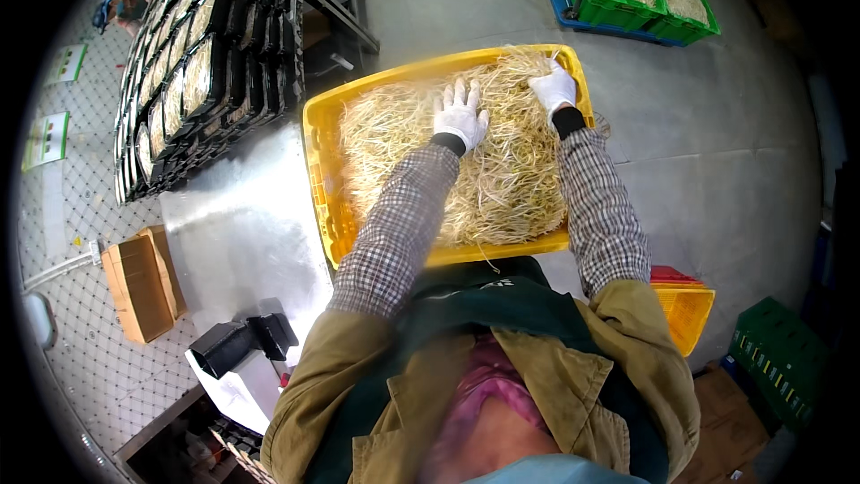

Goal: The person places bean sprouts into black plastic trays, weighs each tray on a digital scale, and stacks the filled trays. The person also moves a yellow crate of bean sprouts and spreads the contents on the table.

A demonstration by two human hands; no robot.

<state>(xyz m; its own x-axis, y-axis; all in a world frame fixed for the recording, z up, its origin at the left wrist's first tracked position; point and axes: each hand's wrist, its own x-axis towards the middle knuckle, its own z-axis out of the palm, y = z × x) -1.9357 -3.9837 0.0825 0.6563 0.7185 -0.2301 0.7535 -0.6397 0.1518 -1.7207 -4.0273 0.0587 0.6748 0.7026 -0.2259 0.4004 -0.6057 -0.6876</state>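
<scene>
A yellow plastic crate (314,168) lies before me, filled with a thick mat of pale bean sprouts (510,181). My left hand (461,117), in a white glove, rests on top of the sprouts near the middle, palm down with fingers spread. At the crate's far right corner, my right hand (556,89), also gloved, has its fingers curled into a bunch of sprouts beside the rim. Its fingertips are partly buried there. A few sprouts hang over the near rim.
Left of the crate is a shiny metal tabletop (248,215). Stacked black trays of sprouts (195,74) stand beyond it, a person (127,7) behind them. Green crates (625,7) sit on a blue cart at far right. A yellow basket (685,312) is by my right elbow; a cardboard box (141,282) is left.
</scene>
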